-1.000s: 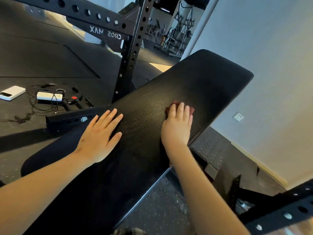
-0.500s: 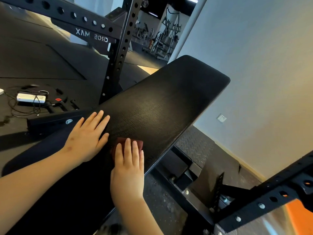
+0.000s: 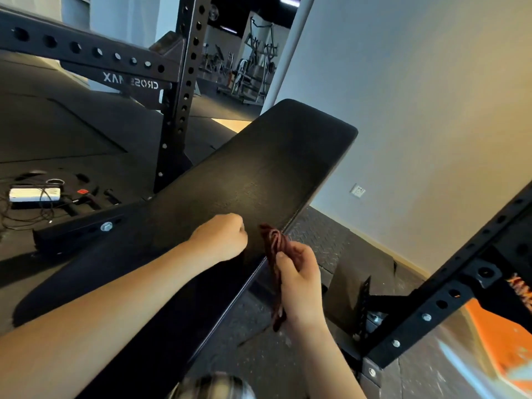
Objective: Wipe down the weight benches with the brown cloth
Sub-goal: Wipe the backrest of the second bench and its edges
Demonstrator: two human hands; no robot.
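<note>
A long black padded weight bench (image 3: 259,174) runs diagonally from lower left to upper right. My right hand (image 3: 299,272) grips the brown cloth (image 3: 276,254), bunched and lifted off the pad at the bench's right edge, with a tail of it hanging below the hand. My left hand (image 3: 221,237) hovers over the middle of the pad with its fingers curled into a loose fist, holding nothing.
A black perforated rack upright (image 3: 181,110) and crossbeam (image 3: 86,53) stand left of the bench. Another rack beam (image 3: 446,286) crosses at the right, over an orange plate (image 3: 501,335). A white power strip with cables (image 3: 34,194) lies on the rubber floor. The wall (image 3: 431,110) is at right.
My right hand stopped pressing the cloth flat on the pad, gathered it up and lifted it at the bench's right edge. My left hand came off the pad and curled its fingers.
</note>
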